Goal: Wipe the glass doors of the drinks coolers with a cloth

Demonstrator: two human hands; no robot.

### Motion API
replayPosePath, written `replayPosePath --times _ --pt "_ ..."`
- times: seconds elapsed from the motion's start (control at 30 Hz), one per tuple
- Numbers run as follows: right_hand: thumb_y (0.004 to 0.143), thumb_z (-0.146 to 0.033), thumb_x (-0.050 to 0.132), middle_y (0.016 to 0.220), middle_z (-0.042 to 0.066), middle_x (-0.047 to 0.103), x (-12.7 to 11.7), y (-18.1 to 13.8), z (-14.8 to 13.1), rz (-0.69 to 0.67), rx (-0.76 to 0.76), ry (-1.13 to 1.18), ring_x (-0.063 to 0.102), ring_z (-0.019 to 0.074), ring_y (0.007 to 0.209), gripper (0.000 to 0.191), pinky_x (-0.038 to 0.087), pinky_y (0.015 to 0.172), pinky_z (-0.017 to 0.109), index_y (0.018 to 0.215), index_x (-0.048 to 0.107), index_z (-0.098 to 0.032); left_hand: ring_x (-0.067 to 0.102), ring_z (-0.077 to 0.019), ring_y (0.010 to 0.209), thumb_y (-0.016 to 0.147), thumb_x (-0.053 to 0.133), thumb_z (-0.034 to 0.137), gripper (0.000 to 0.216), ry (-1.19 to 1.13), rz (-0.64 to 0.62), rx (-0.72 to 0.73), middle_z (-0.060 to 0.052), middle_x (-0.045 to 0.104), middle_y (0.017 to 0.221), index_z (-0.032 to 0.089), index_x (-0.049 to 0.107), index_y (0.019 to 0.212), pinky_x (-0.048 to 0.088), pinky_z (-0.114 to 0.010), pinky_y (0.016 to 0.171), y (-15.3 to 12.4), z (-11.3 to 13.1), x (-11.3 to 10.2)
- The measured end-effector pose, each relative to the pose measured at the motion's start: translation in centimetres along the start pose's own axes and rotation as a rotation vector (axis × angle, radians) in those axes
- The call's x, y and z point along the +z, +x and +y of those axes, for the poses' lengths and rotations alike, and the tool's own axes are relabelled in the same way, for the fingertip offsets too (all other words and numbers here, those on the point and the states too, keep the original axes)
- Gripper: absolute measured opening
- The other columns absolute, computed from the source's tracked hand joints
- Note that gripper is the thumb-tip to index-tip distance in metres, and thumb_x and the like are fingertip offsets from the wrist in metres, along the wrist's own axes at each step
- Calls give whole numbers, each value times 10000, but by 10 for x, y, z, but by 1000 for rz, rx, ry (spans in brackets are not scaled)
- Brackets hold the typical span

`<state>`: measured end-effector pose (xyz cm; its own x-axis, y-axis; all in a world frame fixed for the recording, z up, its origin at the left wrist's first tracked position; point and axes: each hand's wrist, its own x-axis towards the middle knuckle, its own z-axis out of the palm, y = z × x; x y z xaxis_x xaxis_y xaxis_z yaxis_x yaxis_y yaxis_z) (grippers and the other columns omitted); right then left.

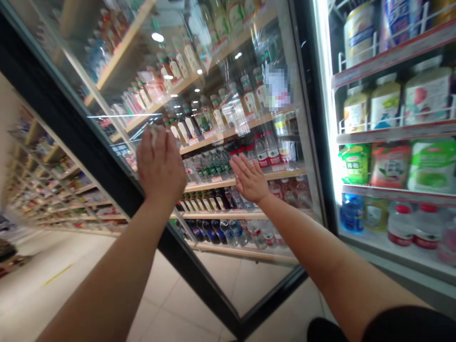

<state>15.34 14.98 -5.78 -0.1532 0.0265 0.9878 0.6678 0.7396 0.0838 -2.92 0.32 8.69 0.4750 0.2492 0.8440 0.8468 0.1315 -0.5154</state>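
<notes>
Far left: store shelves [53,190], blurred. Glass door [213,71] of a cooler stands swung open, with its black frame [89,142] running diagonally.

Left hand [160,164] is against the pane near the frame's left edge. Its fingers are curled over a small white wad [155,133] pressed to the glass; can't tell what the wad is.

Right hand [249,178] is near the pane's middle, flat, fingers spread, holding nothing. The hands are apart, the left one higher.

Far right: lit cooler shelves [392,130] stocked with bottles [386,166].
</notes>
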Motion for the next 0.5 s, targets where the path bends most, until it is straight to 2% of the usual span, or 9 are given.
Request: replayPosePath --times 0.07,0.13,0.17,0.2,0.23,0.33,0.4,0.47,0.5 --pt "1009 -287 414 1619 52 425 0 0 0 20 -5 -6 302 197 1550 573 99 1299 421 1577 395 -209 190 -323 1565 986 459 150 639 -18 -56 176 -187 386 1610 93 268 1594 319 -559 1227 -33 24 7" --pt "1012 -284 407 1614 52 432 -1 0 0 39 -13 -16 308 192 1547 557 93 1299 415 1563 420 -201 249 -242 1552 961 423 92 665 -103 -168 543 -126 438 1592 146 264 1604 338 -443 1236 -63 44 11" --pt "1013 -282 405 1612 54 436 -2 1 0 42 -15 -20 311 190 1546 552 93 1299 413 1558 428 -199 263 -227 1546 960 422 92 660 -113 -215 630 -106 446 1589 153 277 1601 323 -420 1247 -70 47 12" --pt "1012 -281 406 1609 56 440 -2 1 0 40 -16 -22 313 189 1545 551 93 1299 412 1556 431 -199 269 -229 1544 966 427 102 643 -109 -229 643 -98 452 1586 154 297 1593 312 -420 1252 -69 45 11" --pt "1012 -282 409 1607 56 443 -2 1 0 35 -15 -21 312 188 1545 552 93 1299 412 1557 430 -201 264 -241 1545 976 432 118 620 -91 -223 598 -103 447 1589 144 314 1584 305 -435 1255 -60 37 9" --pt "1010 -283 418 1610 50 440 -3 1 0 19 -3 -13 301 185 1550 558 85 1301 410 1563 420 -209 222 -298 1558 1008 425 174 566 -9 -127 259 -149 398 1611 106 341 1563 303 -532 1241 -9 1 -1" --pt "1008 -282 423 1612 48 438 -3 1 0 19 0 -9 299 182 1550 561 77 1302 404 1565 417 -209 206 -313 1561 1015 437 215 566 -7 -63 80 -131 370 1632 129 339 1566 262 -577 1249 17 -14 -5" --pt "1007 -278 425 1610 49 440 -3 0 0 26 -7 -12 301 177 1549 562 70 1302 398 1564 416 -205 187 -325 1565 1006 457 224 584 -16 -36 19 -136 374 1630 135 333 1570 256 -596 1245 14 -10 -5" --pt "1006 -275 424 1609 49 442 -3 0 0 33 -12 -14 301 175 1548 562 68 1302 397 1563 417 -201 179 -324 1567 998 458 207 594 -33 -56 60 -146 380 1625 130 330 1572 270 -592 1241 2 -1 -3"
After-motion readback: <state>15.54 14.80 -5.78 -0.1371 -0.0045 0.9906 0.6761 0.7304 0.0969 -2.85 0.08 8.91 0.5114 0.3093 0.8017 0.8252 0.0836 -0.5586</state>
